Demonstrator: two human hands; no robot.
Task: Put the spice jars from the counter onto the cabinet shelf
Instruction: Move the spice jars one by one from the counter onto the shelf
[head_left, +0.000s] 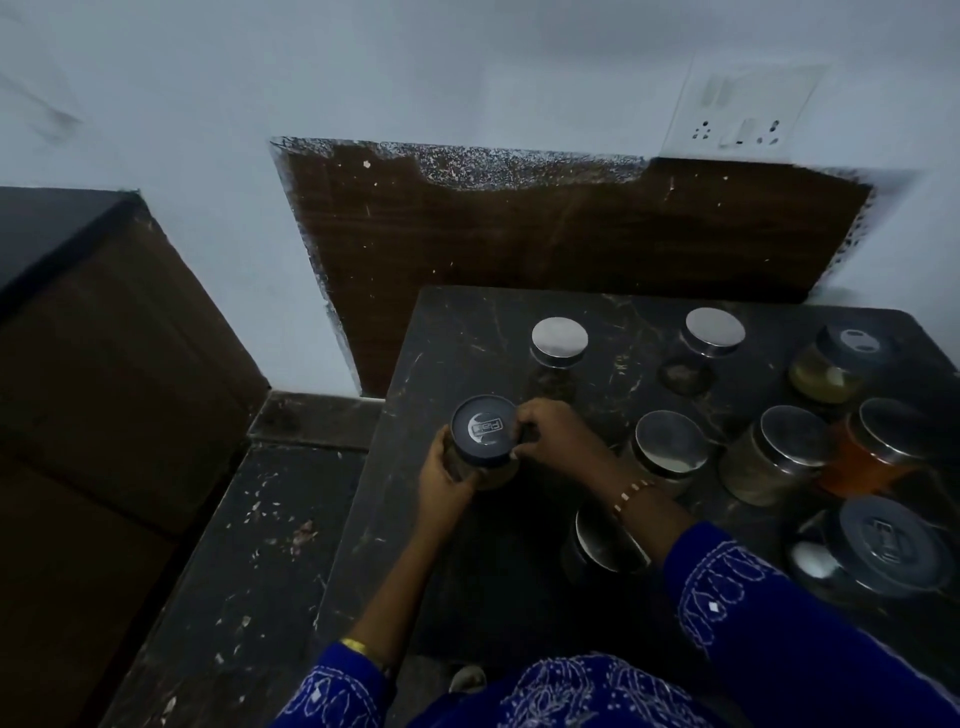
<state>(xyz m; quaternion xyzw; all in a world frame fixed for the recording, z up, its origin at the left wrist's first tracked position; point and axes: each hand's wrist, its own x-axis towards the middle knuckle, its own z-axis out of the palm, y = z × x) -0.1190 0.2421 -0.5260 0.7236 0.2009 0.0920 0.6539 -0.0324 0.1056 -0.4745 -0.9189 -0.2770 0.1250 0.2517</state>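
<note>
a brown cabinet (114, 364) stands at far left, apart from the dark counter (467, 561). near the counter's left edge, the left hand (441, 480) wraps its fingers around a dark-lidded spice jar (483, 434), and the right hand (556, 434) pinches the lid rim on the other side. to the right, more jars stand on the counter: a steel-lidded jar (670, 449), an orange jar (872, 447).

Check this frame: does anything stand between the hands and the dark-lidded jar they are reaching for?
Nothing does. The left hand and right hand already hold the dark-lidded jar from both sides at the near left of the counter. The other jars stand to its right and behind. The cabinet shelf is not identifiable here.
</note>
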